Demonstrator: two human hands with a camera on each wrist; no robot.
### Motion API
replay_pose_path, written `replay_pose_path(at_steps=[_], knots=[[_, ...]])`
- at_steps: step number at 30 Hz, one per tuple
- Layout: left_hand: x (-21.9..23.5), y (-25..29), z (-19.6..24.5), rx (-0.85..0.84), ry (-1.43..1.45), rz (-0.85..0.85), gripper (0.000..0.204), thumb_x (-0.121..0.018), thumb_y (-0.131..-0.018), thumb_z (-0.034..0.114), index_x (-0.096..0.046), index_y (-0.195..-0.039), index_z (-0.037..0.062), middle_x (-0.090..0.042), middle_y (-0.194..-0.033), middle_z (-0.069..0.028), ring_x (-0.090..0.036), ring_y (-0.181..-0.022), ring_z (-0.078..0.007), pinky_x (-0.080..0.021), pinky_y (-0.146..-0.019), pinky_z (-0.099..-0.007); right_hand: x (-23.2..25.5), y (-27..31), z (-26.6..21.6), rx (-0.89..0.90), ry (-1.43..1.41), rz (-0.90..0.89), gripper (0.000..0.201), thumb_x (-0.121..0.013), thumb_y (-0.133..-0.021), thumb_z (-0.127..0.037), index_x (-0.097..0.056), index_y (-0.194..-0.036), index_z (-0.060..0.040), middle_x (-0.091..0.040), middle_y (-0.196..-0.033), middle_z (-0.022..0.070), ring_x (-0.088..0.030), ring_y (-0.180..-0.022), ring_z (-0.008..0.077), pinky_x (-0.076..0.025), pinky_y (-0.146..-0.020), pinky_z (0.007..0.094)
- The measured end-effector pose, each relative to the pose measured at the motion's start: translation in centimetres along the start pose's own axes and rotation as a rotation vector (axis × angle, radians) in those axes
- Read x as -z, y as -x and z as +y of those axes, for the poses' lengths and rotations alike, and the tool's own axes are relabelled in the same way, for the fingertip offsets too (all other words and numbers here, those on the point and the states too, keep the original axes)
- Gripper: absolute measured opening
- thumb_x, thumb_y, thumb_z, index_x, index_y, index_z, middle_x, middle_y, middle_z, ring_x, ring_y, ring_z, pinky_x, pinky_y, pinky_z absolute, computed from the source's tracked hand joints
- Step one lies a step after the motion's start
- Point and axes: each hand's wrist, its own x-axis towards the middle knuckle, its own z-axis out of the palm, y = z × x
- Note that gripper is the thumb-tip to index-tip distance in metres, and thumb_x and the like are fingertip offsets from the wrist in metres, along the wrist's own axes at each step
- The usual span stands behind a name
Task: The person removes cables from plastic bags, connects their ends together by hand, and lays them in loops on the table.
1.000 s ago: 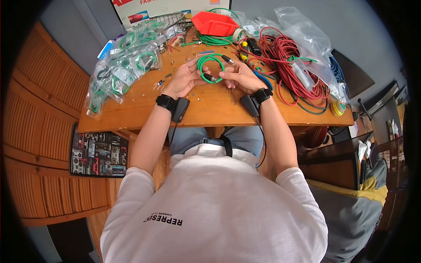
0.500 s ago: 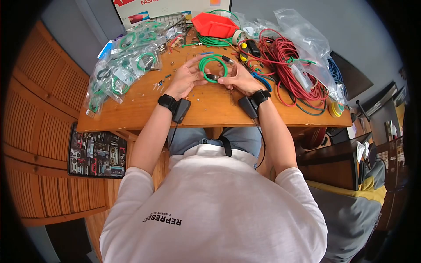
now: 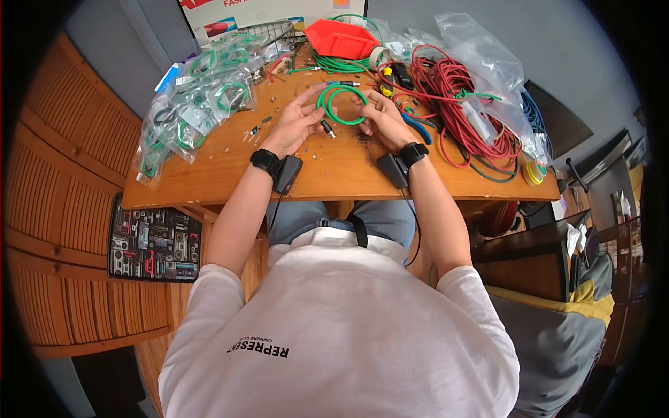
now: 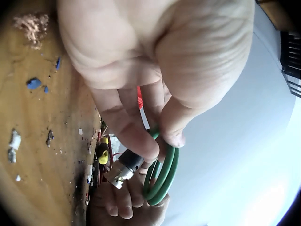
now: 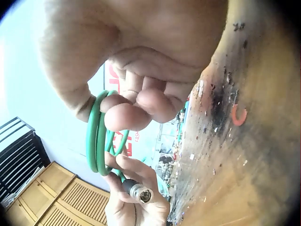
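Observation:
Both hands hold a coil of green cable point(image 3: 341, 122) above the desk, its loops standing nearly upright. My left hand point(image 3: 296, 124) pinches the coil's left side between thumb and fingers. Just below those fingertips a black-and-silver connector point(image 4: 128, 164) sticks out, angled downward. Another connector point(image 3: 348, 83) points right across the top of the loops. On the opposite side, my right hand point(image 3: 385, 120) grips the coil; its thumb presses the green loops point(image 5: 92, 146) against the curled index finger.
Plastic bags point(image 3: 198, 115) of green cables cover the desk's left. A red bin point(image 3: 341, 38) stands at the back on more green cable. Red cable point(image 3: 463, 104) heaps at right, near blue-handled pliers point(image 3: 416, 127). Small scraps point(image 4: 34, 83) litter the wood point(image 3: 279, 184).
The right thumb has left the lower connector and now lies on the coil's right side. That connector has swung down and left; the upper one has shifted up and left.

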Motion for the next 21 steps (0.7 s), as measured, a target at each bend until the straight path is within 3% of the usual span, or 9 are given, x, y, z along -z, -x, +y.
replay_pose_path(at_steps=[4,8,13,15,17,21], knots=[[-0.5,0.1,0.2,-0.023,0.038,0.086,0.059,-0.064,-0.099,0.015,-0.038,-0.151,0.0112,-0.07,-0.113,-0.0078,-0.067,-0.097,-0.0107,-0.054,-0.068,-0.0223,-0.8,0.8,-1.3,-0.002,-0.087,0.012,0.021,-0.064,-0.092,-0.01,-0.058,-0.111,-0.0044,-0.054,-0.072,-0.0034,-0.05,-0.053,0.007,-0.037,-0.048,0.0209],[0.4,0.0,-0.2,-0.018,0.053,0.124,0.055,-0.065,-0.099,0.018,-0.042,-0.149,0.0104,-0.069,-0.107,-0.0044,-0.067,-0.093,-0.0096,-0.051,-0.066,-0.0216,0.2,0.2,-0.5,0.0,-0.221,0.014,0.014,-0.068,-0.094,-0.016,-0.062,-0.102,-0.0065,-0.055,-0.068,-0.0044,-0.051,-0.052,0.0072,-0.037,-0.047,0.0217],[0.1,0.0,0.3,0.065,0.047,0.313,0.031,-0.066,-0.097,0.021,-0.059,-0.125,0.0085,-0.068,-0.101,-0.0014,-0.065,-0.084,-0.0091,-0.047,-0.066,-0.0223,1.1,0.0,-0.1,0.019,-0.345,-0.007,0.015,-0.068,-0.096,-0.023,-0.062,-0.097,-0.0088,-0.057,-0.071,-0.0046,-0.052,-0.055,0.0065,-0.039,-0.05,0.023],[0.2,0.2,0.5,0.058,0.052,0.32,0.027,-0.066,-0.097,0.02,-0.059,-0.121,0.0082,-0.067,-0.1,-0.0015,-0.065,-0.084,-0.0091,-0.046,-0.064,-0.0218,0.9,0.0,-0.1,0.03,-0.389,-0.013,0.017,-0.067,-0.097,-0.025,-0.061,-0.097,-0.009,-0.058,-0.072,-0.0045,-0.052,-0.055,0.0062,-0.039,-0.051,0.023],[0.3,0.2,0.6,0.051,0.057,0.327,0.024,-0.066,-0.098,0.02,-0.06,-0.117,0.0079,-0.067,-0.099,-0.0016,-0.065,-0.083,-0.0091,-0.045,-0.062,-0.0213,-0.3,0.2,-1.0,0.042,-0.419,0.158,0.017,-0.063,-0.099,-0.025,-0.059,-0.096,-0.0099,-0.055,-0.074,-0.0039,-0.047,-0.058,0.0076,-0.038,-0.054,0.0231],[0.4,0.3,0.7,-0.008,0.113,0.281,0.019,-0.061,-0.1,0.021,-0.058,-0.114,0.0073,-0.061,-0.094,0.0,-0.06,-0.083,-0.0087,-0.043,-0.061,-0.0207,1.5,0.3,-0.4,0.004,-0.392,0.031,0.017,-0.063,-0.1,-0.025,-0.06,-0.1,-0.0083,-0.056,-0.077,-0.0036,-0.048,-0.062,0.0073,-0.039,-0.056,0.023]])
